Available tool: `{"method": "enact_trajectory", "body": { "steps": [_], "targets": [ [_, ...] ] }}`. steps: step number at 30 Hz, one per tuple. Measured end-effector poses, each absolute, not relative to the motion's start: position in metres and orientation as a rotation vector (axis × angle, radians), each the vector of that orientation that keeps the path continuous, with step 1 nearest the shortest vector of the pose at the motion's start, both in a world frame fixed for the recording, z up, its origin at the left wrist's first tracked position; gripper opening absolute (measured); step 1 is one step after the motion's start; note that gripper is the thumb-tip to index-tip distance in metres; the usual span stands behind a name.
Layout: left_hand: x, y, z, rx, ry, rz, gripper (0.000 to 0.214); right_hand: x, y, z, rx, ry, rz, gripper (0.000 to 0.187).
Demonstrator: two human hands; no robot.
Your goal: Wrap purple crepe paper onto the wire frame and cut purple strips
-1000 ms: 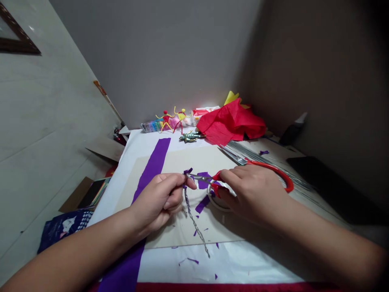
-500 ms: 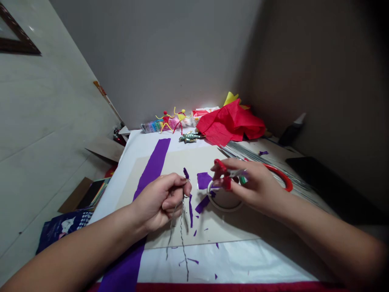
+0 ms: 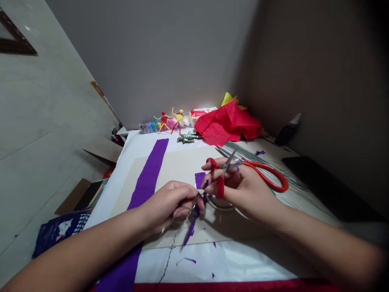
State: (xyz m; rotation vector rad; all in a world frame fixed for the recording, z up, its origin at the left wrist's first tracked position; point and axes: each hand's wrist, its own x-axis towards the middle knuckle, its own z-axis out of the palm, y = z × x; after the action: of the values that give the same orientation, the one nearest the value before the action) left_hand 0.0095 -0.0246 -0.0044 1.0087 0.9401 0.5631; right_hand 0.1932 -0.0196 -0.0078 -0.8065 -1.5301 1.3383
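My left hand (image 3: 179,205) is closed around a twisted wire (image 3: 170,255), whose thin legs hang down toward the table's front. Purple paper (image 3: 190,231) is wrapped on the wire, with a loose strip trailing below. My right hand (image 3: 240,186) wears small red-handled scissors (image 3: 227,164) on its fingers, the blades spread and pointing up, away from the wire. Its fingertips pinch at the purple-wrapped end beside my left fingers; the exact grip is partly hidden. Under my right hand lies a roll of tape (image 3: 220,205), next to a purple paper piece (image 3: 199,179).
A long purple strip (image 3: 148,174) crosses the beige board (image 3: 179,162). Larger orange-red-handled scissors (image 3: 282,182) and a bundle of wires (image 3: 243,150) lie at right. Red crepe paper (image 3: 227,121), small wire figures (image 3: 164,119) and a dark bottle (image 3: 287,132) stand behind.
My right hand has come left and down to meet my left hand at the wire. The left hand has shifted slightly right, and the wire legs now slant. The small scissors' blades have swung upward.
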Motion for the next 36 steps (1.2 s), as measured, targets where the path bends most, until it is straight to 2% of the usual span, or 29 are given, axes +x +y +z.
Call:
{"method": "enact_trajectory", "body": {
  "steps": [6, 11, 16, 19, 24, 31, 36],
  "targets": [
    [0.004, -0.022, -0.005, 1.234, 1.031, 0.631, 0.01, 0.196, -0.012, -0.015, -0.692, -1.207, 1.718, 0.032],
    [0.004, -0.025, -0.005, 1.435, 0.962, 0.553, 0.008, 0.192, -0.009, -0.02, -0.638, -1.031, 1.969, 0.032],
    [0.009, -0.027, -0.006, 1.583, 0.92, 0.522, 0.017, 0.186, -0.012, -0.023, -0.635, -0.927, 2.013, 0.031],
    [0.01, -0.029, -0.009, 1.468, 0.959, 0.5, 0.021, 0.184, -0.012, -0.024, -0.67, -0.918, 1.957, 0.03],
    [0.002, -0.027, -0.007, 1.133, 0.952, 0.609, 0.021, 0.192, -0.004, -0.028, -0.848, -1.232, 1.557, 0.031],
    [-0.011, -0.022, 0.009, 0.959, 0.975, 0.829, 0.017, 0.208, -0.001, -0.023, -1.217, -2.172, 0.529, 0.012],
    [-0.009, -0.024, 0.012, 0.972, 0.982, 0.878, 0.017, 0.206, -0.006, -0.019, -1.353, -2.354, 0.324, 0.011]
  ]
}}
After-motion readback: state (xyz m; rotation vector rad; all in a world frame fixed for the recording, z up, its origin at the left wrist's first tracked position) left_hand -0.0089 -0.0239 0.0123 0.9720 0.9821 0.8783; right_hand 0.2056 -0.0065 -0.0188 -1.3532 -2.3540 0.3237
